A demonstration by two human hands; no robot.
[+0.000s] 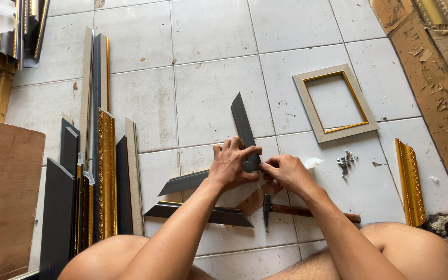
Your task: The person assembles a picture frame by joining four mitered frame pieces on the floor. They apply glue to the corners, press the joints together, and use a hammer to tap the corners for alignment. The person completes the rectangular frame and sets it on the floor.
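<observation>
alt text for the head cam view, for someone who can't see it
Seen from above, a left hand and right hand press two dark frame mouldings together at a corner on a white tiled floor. A hammer lies below, a finished frame beyond.

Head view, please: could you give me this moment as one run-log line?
left hand: pressing corner of dark frame pieces | right hand: pinching same corner | hammer: on floor tiles | finished frame: lying apart

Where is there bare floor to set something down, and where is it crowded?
Free: tiles beyond the hands, between the moulding stack and the finished frame. Crowded: around the left hand and right hand, with dark moulding pieces, hammer and metal bits.
</observation>
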